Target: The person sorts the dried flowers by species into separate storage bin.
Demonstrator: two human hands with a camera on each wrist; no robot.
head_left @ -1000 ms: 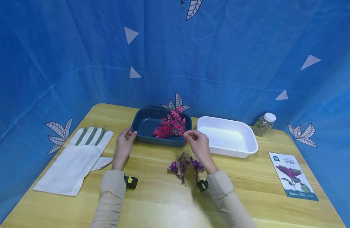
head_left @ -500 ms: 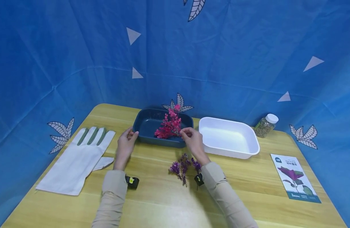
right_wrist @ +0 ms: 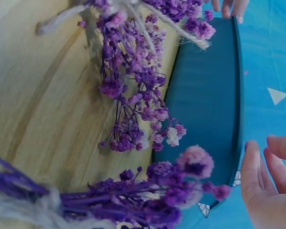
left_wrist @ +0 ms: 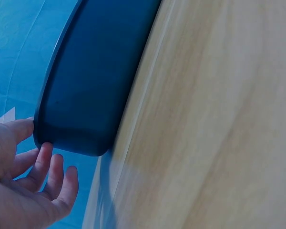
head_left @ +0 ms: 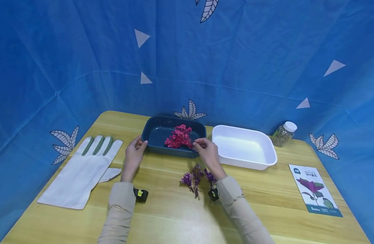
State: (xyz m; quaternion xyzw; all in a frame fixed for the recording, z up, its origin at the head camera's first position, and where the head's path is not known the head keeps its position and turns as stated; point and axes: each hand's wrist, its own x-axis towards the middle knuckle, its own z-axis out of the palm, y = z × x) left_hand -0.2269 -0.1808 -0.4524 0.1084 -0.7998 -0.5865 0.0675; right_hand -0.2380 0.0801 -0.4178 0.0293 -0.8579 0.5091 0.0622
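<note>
A bunch of small dried pinkish-red flowers (head_left: 179,136) lies in the right half of a dark blue rectangular tray (head_left: 156,147). My right hand (head_left: 207,151) is at the tray's near right corner, its fingertips pinching the stem end of the bunch; in the right wrist view the tray wall hides the flowers. At the left end of the tray, my left hand (head_left: 134,156) grips the rim between thumb and fingers, as the left wrist view also shows. Two twine-tied purple dried flower bunches lie on the table, one bunch (head_left: 192,180) beside the other bunch (head_left: 210,177) near my right wrist.
A white tray (head_left: 251,163) stands right of the blue one, with a white-capped jar (head_left: 283,135) beyond. A flower-printed packet (head_left: 315,190) lies at the right. White and green gloves (head_left: 80,173) lie at the left. A blue cloth (head_left: 187,51) hangs behind the table.
The pinkish-red flowers first shifted slightly left with my right hand, then their upright sprig came down lower into the blue tray. My left hand has stayed on the rim.
</note>
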